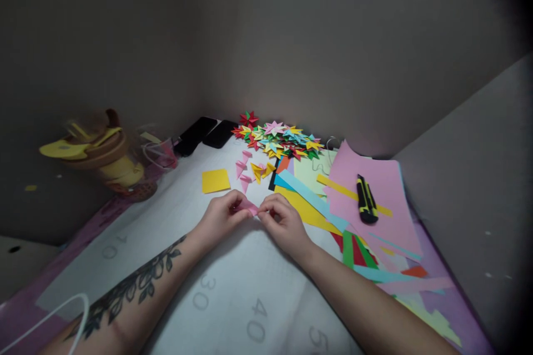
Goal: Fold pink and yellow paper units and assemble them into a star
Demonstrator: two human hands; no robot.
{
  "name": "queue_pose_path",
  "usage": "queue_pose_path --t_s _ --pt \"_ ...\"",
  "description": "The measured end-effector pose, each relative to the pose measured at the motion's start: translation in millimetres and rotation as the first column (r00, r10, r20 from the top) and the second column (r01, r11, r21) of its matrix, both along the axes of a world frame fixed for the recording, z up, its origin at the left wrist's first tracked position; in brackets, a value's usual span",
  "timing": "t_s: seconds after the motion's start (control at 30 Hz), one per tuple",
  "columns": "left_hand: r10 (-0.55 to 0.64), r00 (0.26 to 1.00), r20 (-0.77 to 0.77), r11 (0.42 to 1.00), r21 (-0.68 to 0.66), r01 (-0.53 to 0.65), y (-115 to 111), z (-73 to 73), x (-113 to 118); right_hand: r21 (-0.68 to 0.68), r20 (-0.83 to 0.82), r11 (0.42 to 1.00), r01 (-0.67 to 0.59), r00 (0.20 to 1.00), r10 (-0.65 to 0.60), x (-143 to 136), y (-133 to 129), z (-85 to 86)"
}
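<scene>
A small pink paper piece (246, 207) is held above the white sheet, between both hands. My left hand (225, 212) pinches its left part with thumb and fingers. At its right tip, my right hand (283, 221) pinches the paper with thumb and forefinger. Just beyond the hands lie several folded pink paper pieces (245, 180) and folded yellow pieces (262, 172). A square stack of yellow paper (215, 181) rests to the left of them. Farther back is a pile of multicoloured folded paper stars (275, 128).
A black and yellow cutter (367, 199) lies on pink sheets (389, 177) at the right, near coloured strips (308, 194). Two black phones (220, 133) lie at the back left. A large lidded cup (120, 169) stands at the left, beside a small clear cup (166, 155).
</scene>
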State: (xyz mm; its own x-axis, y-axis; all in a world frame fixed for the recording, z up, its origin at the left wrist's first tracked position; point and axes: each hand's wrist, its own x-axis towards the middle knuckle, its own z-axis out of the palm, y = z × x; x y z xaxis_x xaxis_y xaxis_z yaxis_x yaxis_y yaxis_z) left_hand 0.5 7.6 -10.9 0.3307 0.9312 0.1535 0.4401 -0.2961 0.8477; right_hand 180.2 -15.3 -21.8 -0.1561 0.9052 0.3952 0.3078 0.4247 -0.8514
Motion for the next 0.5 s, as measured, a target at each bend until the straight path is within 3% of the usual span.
queue_pose_path --t_s 0.5 --pt "0.008 1.0 0.02 0.999 -0.049 -0.007 2.6 -2.7 1.9 -0.056 -0.005 0.998 0.007 1.0 -0.007 -0.5 2.0 -1.5"
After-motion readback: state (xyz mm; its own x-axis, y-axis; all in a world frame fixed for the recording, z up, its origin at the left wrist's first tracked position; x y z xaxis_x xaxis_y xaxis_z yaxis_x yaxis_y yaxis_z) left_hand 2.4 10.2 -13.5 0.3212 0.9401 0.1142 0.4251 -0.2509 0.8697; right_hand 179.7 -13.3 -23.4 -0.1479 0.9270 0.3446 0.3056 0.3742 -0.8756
